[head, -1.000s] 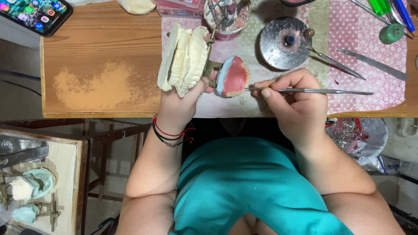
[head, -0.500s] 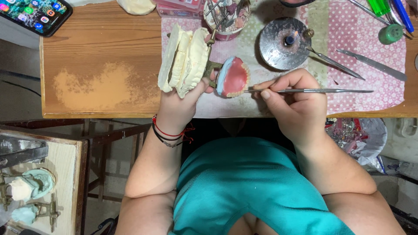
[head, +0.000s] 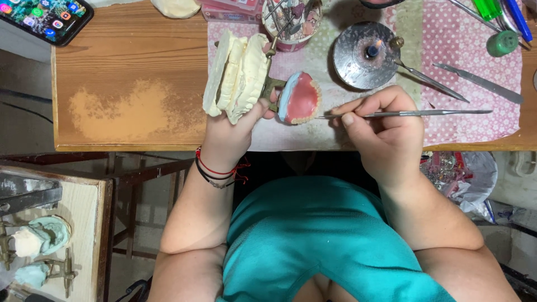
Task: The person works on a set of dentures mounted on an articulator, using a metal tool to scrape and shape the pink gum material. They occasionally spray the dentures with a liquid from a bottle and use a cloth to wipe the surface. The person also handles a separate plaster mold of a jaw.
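my left hand (head: 232, 131) is clenched around a brass articulator (head: 271, 84) that carries pale plaster casts (head: 235, 75) on one side and a pink wax denture (head: 300, 98) on a blue-grey base on the other. the casts stand up above my knuckles and the denture sits just to the right of my thumb, its row of teeth turned toward the far right. all of it is held just above the near edge of the bench (head: 128, 84), over a pink dotted cloth (head: 458, 56).

my right hand (head: 386, 131) is grasping a thin metal wax tool (head: 414, 113) pen-fashion, thumb and forefinger pinched close to the working end. the tool lies nearly level, its long handle running off to the right, and its tip touches the right edge of the denture or comes very close; i cannot tell which.

beyond the tool, on the cloth, stands a round metal spirit burner (head: 363, 56) with a small flame lit at its wick. a second slim instrument (head: 428, 81) leans on the burner's rim, and a flat knife-like blade (head: 478, 83) lies well apart to its right. a patterned cup full of tools (head: 291, 22) stands behind the casts. a phone (head: 45, 19) with a lit screen lies at the far left corner of the bench. red and black cords (head: 215, 170) circle my left wrist. down on the left, a low shelf (head: 84, 223) carries more casts on articulators (head: 39, 237).
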